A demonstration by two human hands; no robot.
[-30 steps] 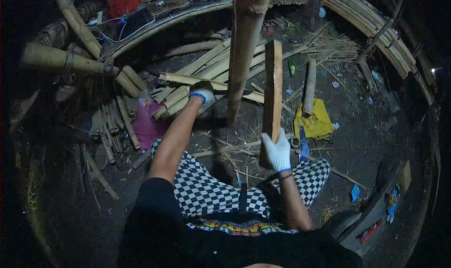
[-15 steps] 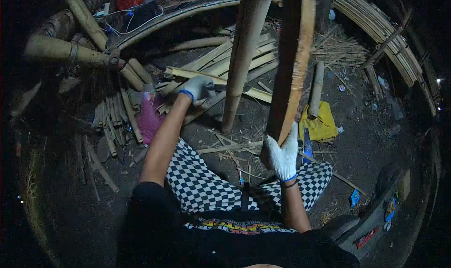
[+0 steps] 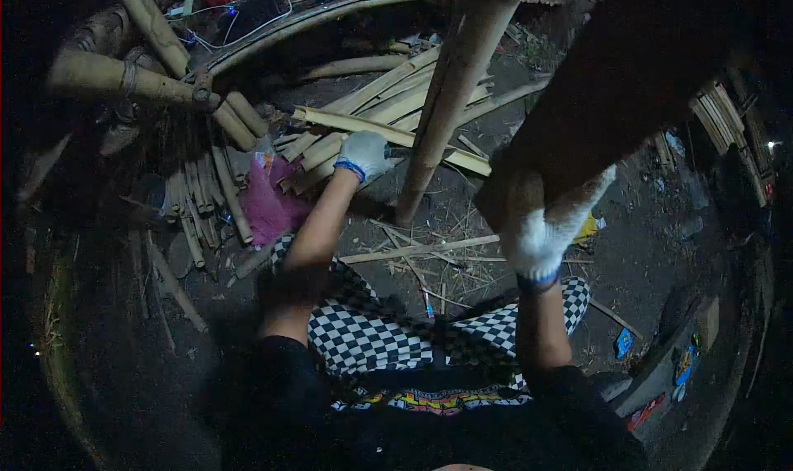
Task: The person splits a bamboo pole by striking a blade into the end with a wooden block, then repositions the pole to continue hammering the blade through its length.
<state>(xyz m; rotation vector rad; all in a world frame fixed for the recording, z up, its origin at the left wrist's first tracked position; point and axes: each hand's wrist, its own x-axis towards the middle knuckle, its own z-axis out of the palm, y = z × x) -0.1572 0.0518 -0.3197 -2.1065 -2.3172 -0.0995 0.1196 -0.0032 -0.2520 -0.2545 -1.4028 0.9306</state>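
My left hand (image 3: 363, 155), in a white glove with a blue cuff, is closed around a dark bar-like tool (image 3: 398, 152). The tool reaches right to an upright bamboo pole (image 3: 462, 74) whose foot rests on the ground. My gloved right hand (image 3: 538, 227) grips the lower end of a thick wooden plank (image 3: 624, 83), fingers wrapped round it. The plank slants up to the right, its near face in deep shadow. Behind my left hand lie split bamboo strips (image 3: 388, 99).
My crossed legs (image 3: 372, 335) are in checked trousers. A pink bag (image 3: 268, 202) lies beside bamboo sticks (image 3: 194, 198) on the left. Part of a yellow bag (image 3: 588, 227) shows behind my right hand. Thin offcuts (image 3: 446, 248) litter the ground. A curved bamboo rim (image 3: 322, 23) arches behind.
The wooden plank has swung from near upright to a slant up to the right, and my right hand has moved right with it. My left hand and the pole's top have shifted slightly right.
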